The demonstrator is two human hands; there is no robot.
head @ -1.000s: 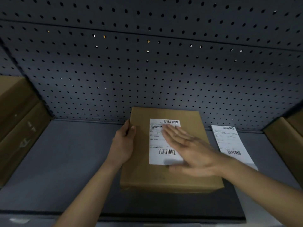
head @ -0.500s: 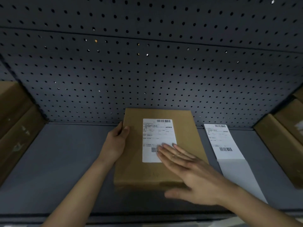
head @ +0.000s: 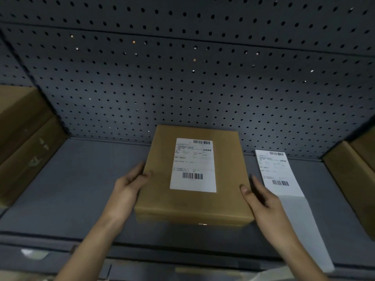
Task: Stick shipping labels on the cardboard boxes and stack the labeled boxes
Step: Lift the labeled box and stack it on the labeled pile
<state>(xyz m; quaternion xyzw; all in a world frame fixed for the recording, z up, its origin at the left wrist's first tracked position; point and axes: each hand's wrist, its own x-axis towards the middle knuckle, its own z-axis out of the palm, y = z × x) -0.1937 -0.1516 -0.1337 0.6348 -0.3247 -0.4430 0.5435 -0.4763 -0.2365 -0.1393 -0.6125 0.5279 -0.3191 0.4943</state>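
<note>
The right hand (head: 261,201) has left the shipping label (head: 193,165), which it was smoothing flat half a second ago, and has moved to the right edge of the cardboard box (head: 160,197). Its thumb lies on the box top near the front right corner. Its fingers (head: 256,182) run close together down the right side, though the blur there makes it hard to say how firmly they clasp the card.

The left hand (head: 127,189) keeps its place at the left edge, a little farther back than the right. Its thumb is hooked over the top face and its fingers are pressed together against the side wall, so the box is held between the two hands.

The box is at the middle of the grey bench (head: 81,179), long side running away from the person, its far end close to the pegboard (head: 182,88) behind. The label is stuck upright on the top face, nearer the far end, with one barcode at its upper right and another near its lower edge.

Just to the right of the box, apart from it, a strip of spare labels (head: 278,171) lies flat on the bench, printed at the far end and blank nearer the person. More brown cartons stand at the left edge (head: 24,142) and the right edge (head: 353,175) of the bench.
</note>
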